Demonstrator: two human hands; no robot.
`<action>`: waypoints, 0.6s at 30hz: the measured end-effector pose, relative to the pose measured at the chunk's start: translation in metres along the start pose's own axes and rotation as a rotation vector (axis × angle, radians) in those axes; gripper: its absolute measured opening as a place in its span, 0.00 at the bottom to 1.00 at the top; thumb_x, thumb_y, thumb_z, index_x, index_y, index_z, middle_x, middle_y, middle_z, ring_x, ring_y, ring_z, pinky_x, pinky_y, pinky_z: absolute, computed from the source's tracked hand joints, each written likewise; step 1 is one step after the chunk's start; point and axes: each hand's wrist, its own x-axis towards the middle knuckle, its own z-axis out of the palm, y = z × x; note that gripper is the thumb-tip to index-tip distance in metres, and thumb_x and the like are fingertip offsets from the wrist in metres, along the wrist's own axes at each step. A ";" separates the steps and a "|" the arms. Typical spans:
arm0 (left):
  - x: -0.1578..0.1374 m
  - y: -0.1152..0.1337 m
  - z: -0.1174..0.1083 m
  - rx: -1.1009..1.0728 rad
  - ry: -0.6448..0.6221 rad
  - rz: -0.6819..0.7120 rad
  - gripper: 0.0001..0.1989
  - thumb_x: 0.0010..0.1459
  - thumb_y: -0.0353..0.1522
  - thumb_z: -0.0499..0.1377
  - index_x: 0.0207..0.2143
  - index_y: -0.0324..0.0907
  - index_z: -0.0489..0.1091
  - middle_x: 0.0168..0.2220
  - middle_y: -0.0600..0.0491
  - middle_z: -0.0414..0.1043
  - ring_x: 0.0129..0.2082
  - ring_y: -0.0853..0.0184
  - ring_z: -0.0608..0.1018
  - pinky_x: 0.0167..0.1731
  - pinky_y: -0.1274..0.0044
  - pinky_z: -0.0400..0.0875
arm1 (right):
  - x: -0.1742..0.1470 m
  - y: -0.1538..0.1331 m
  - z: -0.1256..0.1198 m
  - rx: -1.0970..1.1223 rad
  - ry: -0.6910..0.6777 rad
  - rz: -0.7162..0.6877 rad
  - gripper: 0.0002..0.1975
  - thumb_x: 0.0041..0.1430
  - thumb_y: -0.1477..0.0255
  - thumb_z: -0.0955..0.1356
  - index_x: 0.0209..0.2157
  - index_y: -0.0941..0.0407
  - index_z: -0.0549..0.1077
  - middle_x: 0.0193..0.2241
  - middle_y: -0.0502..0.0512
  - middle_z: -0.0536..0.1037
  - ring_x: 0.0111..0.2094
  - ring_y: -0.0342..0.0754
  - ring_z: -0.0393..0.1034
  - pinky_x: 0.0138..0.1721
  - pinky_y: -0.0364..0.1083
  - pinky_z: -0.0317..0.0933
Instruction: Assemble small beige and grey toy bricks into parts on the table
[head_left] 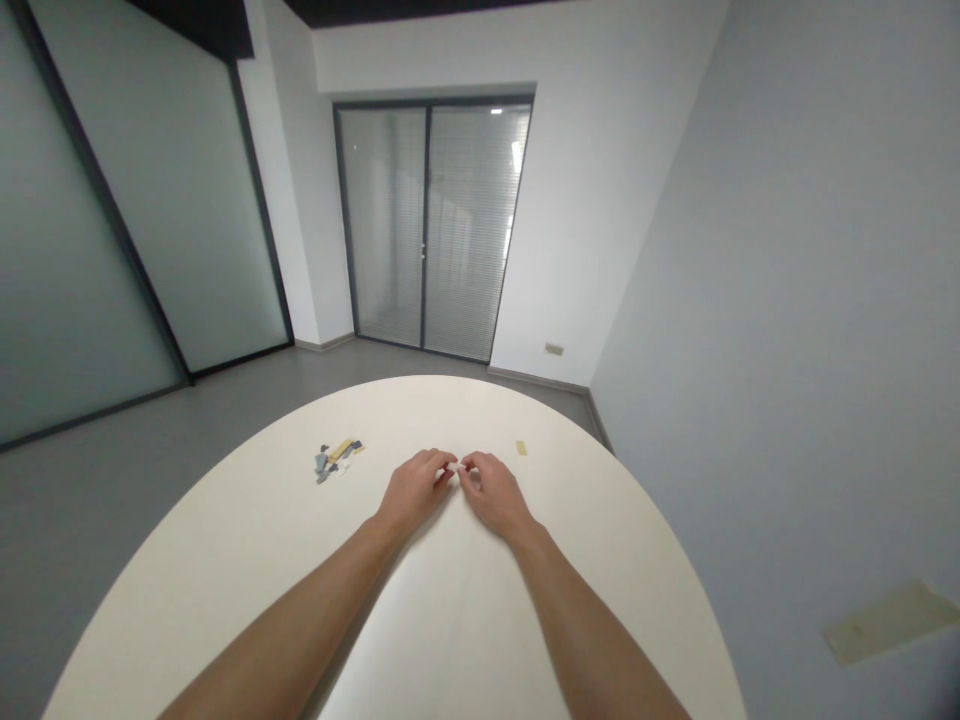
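Close together above the middle of the round white table, my left hand and my right hand have their fingertips pinched toward each other. Between them shows a tiny whitish piece, mostly covered by the fingers and too small to name. Both hands appear closed on it. Off to the left lies a small pile of loose pieces in grey, dark, white and tan, which look like toy building bricks. A flat tan piece rests by itself beyond my right hand.
The table's curved far edge faces a glass door with blinds. Frosted glass panels stand at the left. A plain wall runs close along the right side, with a strip of tape low on it.
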 end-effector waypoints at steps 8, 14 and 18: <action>0.000 0.002 -0.002 -0.020 -0.021 -0.035 0.08 0.62 0.30 0.57 0.43 0.46 0.72 0.41 0.54 0.76 0.42 0.65 0.76 0.42 0.75 0.68 | 0.000 0.000 0.000 -0.005 0.003 -0.003 0.06 0.63 0.71 0.66 0.41 0.54 0.73 0.39 0.54 0.77 0.42 0.49 0.69 0.45 0.47 0.60; 0.000 0.003 -0.003 -0.017 -0.036 -0.068 0.08 0.62 0.31 0.57 0.44 0.45 0.72 0.41 0.53 0.77 0.43 0.65 0.76 0.42 0.75 0.68 | 0.000 0.002 0.001 0.024 0.015 -0.023 0.08 0.62 0.72 0.66 0.43 0.53 0.73 0.41 0.54 0.77 0.44 0.49 0.69 0.48 0.48 0.61; 0.000 0.004 -0.004 -0.003 -0.049 -0.079 0.09 0.63 0.32 0.56 0.44 0.44 0.73 0.41 0.52 0.77 0.43 0.64 0.76 0.43 0.74 0.68 | 0.000 0.002 0.000 0.041 0.019 -0.036 0.09 0.62 0.73 0.66 0.44 0.53 0.73 0.42 0.54 0.77 0.44 0.49 0.69 0.48 0.48 0.61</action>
